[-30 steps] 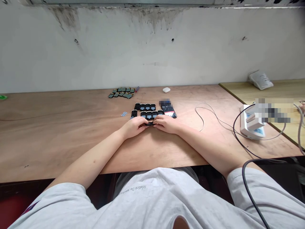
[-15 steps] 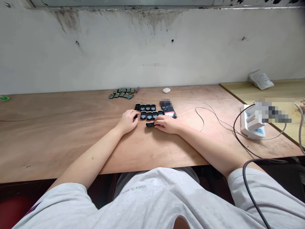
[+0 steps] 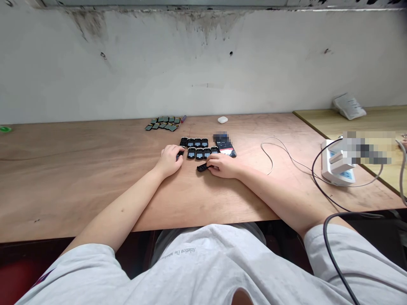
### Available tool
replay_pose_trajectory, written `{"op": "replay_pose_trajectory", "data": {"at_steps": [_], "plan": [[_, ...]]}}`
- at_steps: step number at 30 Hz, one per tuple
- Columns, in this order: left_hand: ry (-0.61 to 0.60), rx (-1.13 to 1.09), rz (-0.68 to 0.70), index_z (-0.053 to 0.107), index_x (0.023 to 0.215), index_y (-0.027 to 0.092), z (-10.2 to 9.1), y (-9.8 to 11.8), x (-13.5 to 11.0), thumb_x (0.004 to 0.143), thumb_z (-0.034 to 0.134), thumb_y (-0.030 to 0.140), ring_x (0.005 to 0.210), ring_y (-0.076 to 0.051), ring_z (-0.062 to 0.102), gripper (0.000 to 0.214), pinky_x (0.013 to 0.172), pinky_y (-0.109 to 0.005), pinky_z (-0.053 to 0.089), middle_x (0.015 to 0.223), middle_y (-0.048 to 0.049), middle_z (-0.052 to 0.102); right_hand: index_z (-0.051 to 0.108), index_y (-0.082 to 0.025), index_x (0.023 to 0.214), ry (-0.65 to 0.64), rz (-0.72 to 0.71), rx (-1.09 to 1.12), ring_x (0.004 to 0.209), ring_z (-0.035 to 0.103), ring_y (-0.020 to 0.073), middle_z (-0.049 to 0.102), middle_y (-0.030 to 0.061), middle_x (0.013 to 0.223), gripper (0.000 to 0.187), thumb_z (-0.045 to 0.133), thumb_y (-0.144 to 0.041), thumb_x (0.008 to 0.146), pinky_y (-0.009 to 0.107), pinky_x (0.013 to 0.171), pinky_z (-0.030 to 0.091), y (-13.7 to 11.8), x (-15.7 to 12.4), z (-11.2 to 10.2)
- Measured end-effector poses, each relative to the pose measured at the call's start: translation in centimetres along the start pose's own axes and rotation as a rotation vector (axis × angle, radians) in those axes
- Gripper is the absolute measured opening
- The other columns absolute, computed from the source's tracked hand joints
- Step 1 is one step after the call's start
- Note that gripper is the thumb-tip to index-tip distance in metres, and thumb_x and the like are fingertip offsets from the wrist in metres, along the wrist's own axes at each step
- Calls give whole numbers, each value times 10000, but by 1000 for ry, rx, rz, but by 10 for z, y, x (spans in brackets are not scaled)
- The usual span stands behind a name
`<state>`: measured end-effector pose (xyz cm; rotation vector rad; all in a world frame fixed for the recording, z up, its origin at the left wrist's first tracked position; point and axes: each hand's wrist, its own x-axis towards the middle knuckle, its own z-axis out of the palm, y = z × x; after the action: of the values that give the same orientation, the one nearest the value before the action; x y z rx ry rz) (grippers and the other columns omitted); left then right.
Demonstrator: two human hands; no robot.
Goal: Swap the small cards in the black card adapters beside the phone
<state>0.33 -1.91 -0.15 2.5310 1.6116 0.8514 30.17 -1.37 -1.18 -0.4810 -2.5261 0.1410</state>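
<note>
Two short rows of small black plastic cases, the far row (image 3: pixel 197 142) and the near row (image 3: pixel 199 153), lie on the table; several have pale blue-grey squares inside. My left hand (image 3: pixel 171 161) is curled at the near row's left end, its fingers closed round a black case (image 3: pixel 179 154) that they partly hide. Below the near row, my right hand (image 3: pixel 223 165) pinches a black plastic piece (image 3: pixel 202 168) by its right end. That piece is slightly tilted, and its exact kind cannot be made out.
Several green-grey squares (image 3: pixel 163 123) lie by the wall beside a small screwdriver-like tool (image 3: pixel 183 119). A phone (image 3: pixel 225 146) is right of the rows, with a white earbud-like case (image 3: pixel 222 120) behind it. At right, a power strip (image 3: pixel 337 163) sits among cables (image 3: pixel 288 153).
The black piece in my right hand has shifted slightly right and nearer, and turned a little. My left hand has barely moved and stays on its black case.
</note>
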Motion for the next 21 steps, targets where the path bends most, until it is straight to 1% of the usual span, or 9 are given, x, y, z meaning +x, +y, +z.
{"op": "replay_pose_trajectory", "data": {"at_steps": [3, 7, 13, 16, 21], "plan": [[5, 29, -71, 672, 1126, 200, 2, -3, 0, 888, 519, 228, 1251, -360, 532, 284, 1044, -556, 433, 1200, -133, 698, 687, -194, 966, 4, 1, 3, 903, 663, 219, 701, 110, 1074, 171, 564, -109, 882, 348, 799, 551, 1, -1, 2], [-21, 50, -150, 660, 1154, 201, 5, -9, 1, 874, 535, 243, 1274, -385, 503, 309, 1040, -583, 431, 1245, -143, 687, 688, -189, 955, 10, -1, 3, 905, 665, 217, 701, 107, 1076, 180, 556, -96, 873, 343, 794, 550, 2, -1, 3], [-48, 60, -191, 604, 1270, 218, 5, -13, 1, 855, 543, 265, 1225, -386, 538, 422, 1010, -576, 453, 1271, -159, 656, 689, -192, 949, 1, 2, -4, 911, 663, 218, 701, 109, 1080, 175, 562, -97, 873, 345, 795, 549, 2, -1, 2], [-66, 73, -228, 595, 1276, 230, 4, -13, 1, 817, 545, 237, 1208, -395, 543, 462, 1004, -589, 450, 1258, -155, 657, 690, -190, 949, -1, 3, -2, 912, 666, 220, 701, 110, 1082, 177, 560, -94, 875, 346, 799, 551, 2, -1, 2], [-56, 96, -254, 596, 1273, 239, 1, -19, 2, 741, 545, 173, 1225, -410, 530, 539, 1019, -621, 416, 1259, -160, 655, 691, -185, 951, 2, 0, 2, 913, 666, 227, 702, 117, 1088, 189, 559, -83, 863, 355, 800, 556, 0, 0, 1]]}}
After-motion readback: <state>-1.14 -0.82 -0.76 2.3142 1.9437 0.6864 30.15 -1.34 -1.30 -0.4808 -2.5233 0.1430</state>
